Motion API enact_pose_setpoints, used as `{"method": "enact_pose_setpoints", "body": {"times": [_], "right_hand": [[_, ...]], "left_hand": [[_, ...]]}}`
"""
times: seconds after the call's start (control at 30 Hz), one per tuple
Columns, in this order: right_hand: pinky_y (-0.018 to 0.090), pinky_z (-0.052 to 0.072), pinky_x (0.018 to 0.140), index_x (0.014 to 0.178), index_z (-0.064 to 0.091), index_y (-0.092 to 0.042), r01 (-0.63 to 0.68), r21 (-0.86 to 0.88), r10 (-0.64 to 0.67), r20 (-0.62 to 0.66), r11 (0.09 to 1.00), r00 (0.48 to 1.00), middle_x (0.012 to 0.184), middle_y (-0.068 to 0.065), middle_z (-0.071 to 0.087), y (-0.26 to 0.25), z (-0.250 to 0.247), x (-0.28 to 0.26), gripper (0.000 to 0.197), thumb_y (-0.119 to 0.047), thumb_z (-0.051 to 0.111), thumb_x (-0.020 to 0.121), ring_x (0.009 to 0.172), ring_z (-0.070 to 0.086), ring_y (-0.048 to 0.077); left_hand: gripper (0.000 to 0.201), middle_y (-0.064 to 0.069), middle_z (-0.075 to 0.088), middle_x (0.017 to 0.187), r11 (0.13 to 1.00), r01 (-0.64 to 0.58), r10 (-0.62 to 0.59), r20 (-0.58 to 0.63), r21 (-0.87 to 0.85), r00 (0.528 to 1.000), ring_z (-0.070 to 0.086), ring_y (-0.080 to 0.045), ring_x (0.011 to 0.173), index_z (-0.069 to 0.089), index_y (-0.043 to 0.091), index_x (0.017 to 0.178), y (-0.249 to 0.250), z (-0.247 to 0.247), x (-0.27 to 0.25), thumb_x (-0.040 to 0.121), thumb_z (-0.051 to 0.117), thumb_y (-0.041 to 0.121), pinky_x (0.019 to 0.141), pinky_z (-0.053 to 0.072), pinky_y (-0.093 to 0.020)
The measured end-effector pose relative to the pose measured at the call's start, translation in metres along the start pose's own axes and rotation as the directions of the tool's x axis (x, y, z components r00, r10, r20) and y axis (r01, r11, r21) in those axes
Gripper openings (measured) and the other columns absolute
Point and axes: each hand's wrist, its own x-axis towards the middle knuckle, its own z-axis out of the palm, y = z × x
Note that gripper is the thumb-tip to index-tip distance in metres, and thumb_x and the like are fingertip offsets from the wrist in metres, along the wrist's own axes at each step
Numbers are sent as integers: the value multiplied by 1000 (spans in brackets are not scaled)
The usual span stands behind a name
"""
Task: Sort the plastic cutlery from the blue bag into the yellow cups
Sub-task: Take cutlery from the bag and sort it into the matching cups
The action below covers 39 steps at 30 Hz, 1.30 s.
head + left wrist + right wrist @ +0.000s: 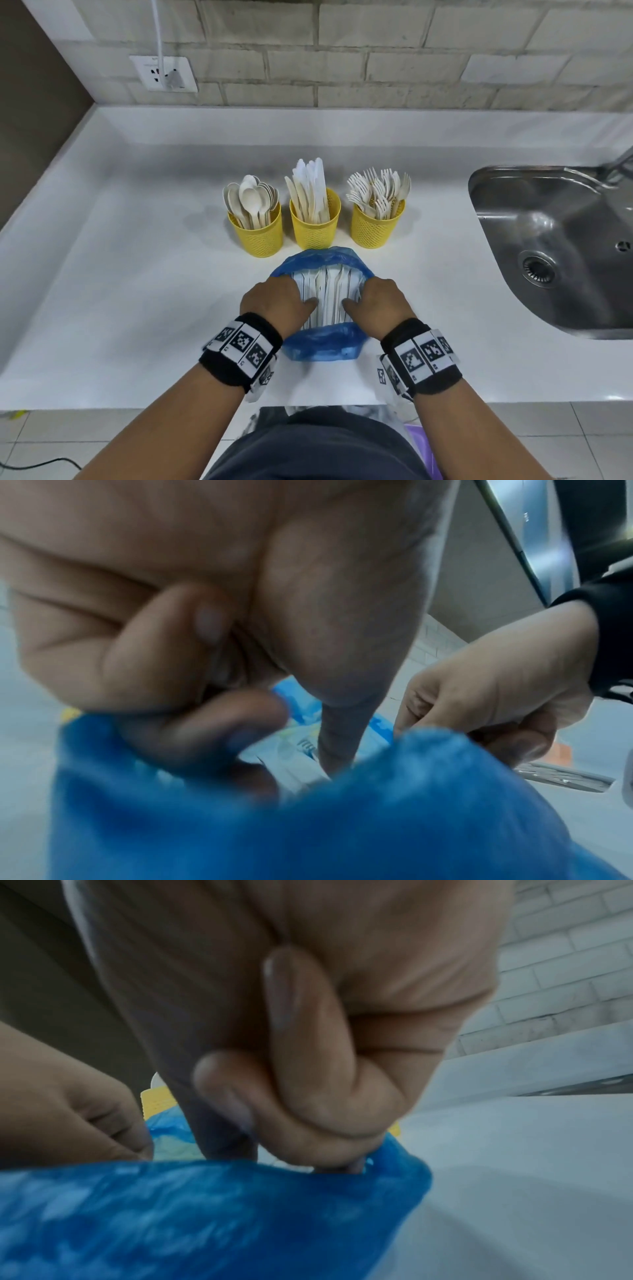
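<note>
Left hand (274, 301) and right hand (380, 301), each grip curled on a side edge of the blue bag (322, 346), thumbs lying over the cutlery (329, 294) inside. Bag flat on the white surface (137, 291). Beyond, three yellow cups (315, 229): spoons left, knives middle, forks right. Sink (555, 246) far right.

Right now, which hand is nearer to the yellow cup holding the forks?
Right. The right hand grips the blue bag's right edge, below the fork cup. The left hand grips the bag's left edge, farther away, below the spoon cup.
</note>
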Motion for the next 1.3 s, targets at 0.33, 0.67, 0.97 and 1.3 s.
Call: {"method": "enact_pose_setpoints", "body": {"times": [0.33, 0.67, 0.97, 1.3], "right_hand": [[28, 42, 71, 96, 55, -6, -2, 97, 9, -64, 995, 998, 101, 16, 67, -4, 16, 10, 22, -22, 69, 88, 95, 66, 33], [24, 42, 70, 106, 63, -9, 27, 309, -6, -69, 951, 998, 99, 5, 68, -4, 25, 16, 30, -15, 76, 80, 94, 64, 23], [23, 39, 67, 71, 52, -30, 82, 332, -76, -29, 940, 997, 71, -12, 56, -6, 21, 17, 31, -8, 70, 84, 82, 58, 16], [36, 58, 83, 89, 70, -20, 45, 525, -33, -33, 850, 999, 91, 1, 74, -4, 23, 12, 14, -15, 79, 79, 90, 71, 21]], "left_hand": [[30, 3, 59, 72, 946, -8, 10, 4, -324, 1000, 64, -20, 79, 60, 13, 84, 11, 14, 12, 83, 74, 39, 66, 45, -28], [17, 3, 66, 84, 884, -30, 76, 79, -466, 994, 65, -18, 86, 68, 14, 91, 9, 13, 14, 86, 72, 30, 70, 45, -27], [36, 3, 67, 111, 852, -20, 87, 104, -523, 991, 63, -19, 107, 62, 14, 122, 4, 11, 13, 89, 67, 26, 85, 45, -28], [81, 10, 69, 116, 793, -11, 94, 105, -609, 990, 64, -11, 108, 57, 27, 130, 1, 17, 13, 57, 67, 60, 95, 53, -35]]}}
